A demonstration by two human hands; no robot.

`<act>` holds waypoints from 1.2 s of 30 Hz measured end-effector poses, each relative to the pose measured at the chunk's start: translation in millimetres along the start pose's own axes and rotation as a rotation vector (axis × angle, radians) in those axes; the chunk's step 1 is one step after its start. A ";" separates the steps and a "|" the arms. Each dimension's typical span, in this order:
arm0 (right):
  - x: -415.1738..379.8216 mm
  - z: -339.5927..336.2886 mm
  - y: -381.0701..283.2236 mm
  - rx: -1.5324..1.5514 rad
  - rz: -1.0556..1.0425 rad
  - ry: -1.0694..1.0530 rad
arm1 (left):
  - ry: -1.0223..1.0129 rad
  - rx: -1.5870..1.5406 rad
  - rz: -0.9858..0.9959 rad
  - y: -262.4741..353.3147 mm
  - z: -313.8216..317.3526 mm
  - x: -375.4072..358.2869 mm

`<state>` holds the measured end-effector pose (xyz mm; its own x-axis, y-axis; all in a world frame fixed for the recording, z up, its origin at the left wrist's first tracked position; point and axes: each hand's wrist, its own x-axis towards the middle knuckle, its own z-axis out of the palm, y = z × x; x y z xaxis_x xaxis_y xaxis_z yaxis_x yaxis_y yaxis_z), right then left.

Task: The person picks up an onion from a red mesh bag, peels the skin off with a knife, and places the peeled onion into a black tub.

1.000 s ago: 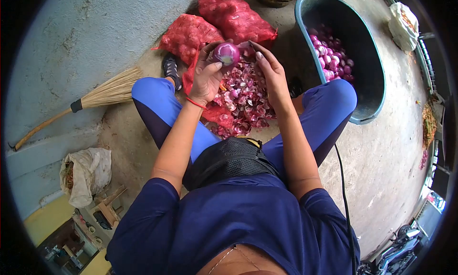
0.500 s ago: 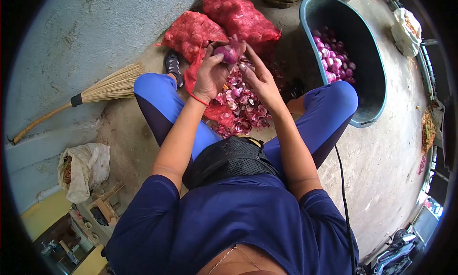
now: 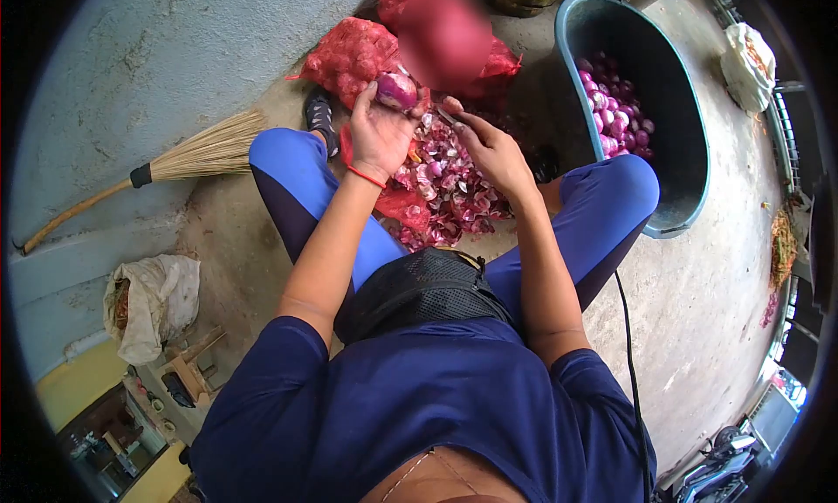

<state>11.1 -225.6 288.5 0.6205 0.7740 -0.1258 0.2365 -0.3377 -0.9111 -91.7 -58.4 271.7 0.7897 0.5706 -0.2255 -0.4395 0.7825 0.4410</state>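
Note:
A red onion (image 3: pixel 397 91), purple with paler patches, rests in my left hand (image 3: pixel 381 141), with the fingers curled round it. To the right and slightly lower, my right hand (image 3: pixel 496 151) is closed, apart from the onion. A thin pale sliver shows at its fingertips, but I cannot tell what it is. Beneath both hands lies a heap of onion skins (image 3: pixel 445 184) on the floor between my legs. Red mesh sacking (image 3: pixel 403 208) spreads under the heap's left side.
Full red mesh sacks (image 3: pixel 345 56) stand ahead against the wall, one partly blurred. At the right is a large blue-grey tub (image 3: pixel 690 167) with many onions (image 3: pixel 615 110) inside. A broom (image 3: pixel 205 150) lies left, near a white sack (image 3: pixel 166 307). Another white sack (image 3: pixel 748 67) stands far right.
My hands have moved apart. The right hand has drawn away from the onion to the right and down, while the left hand still holds it, now slightly further left.

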 end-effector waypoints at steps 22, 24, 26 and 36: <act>-7.8 18.8 -17.6 -0.245 -0.319 0.103 | 0.080 0.144 -0.283 2.7 11.1 -9.9; -6.6 22.7 -18.5 -0.236 -0.325 0.120 | 0.104 0.159 -0.267 3.1 15.8 -12.8; -7.7 25.0 -19.2 -0.221 -0.323 0.141 | 0.071 0.140 -0.279 1.8 15.1 -13.8; 1.9 16.6 -14.9 0.102 -0.198 0.209 | -0.012 0.022 -0.260 -3.3 0.2 -6.1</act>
<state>-3.6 -210.2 295.2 0.7125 0.6891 0.1322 0.2986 -0.1273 -0.9459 -95.0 -64.5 271.8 0.8799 0.3478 -0.3237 -0.2117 0.8969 0.3882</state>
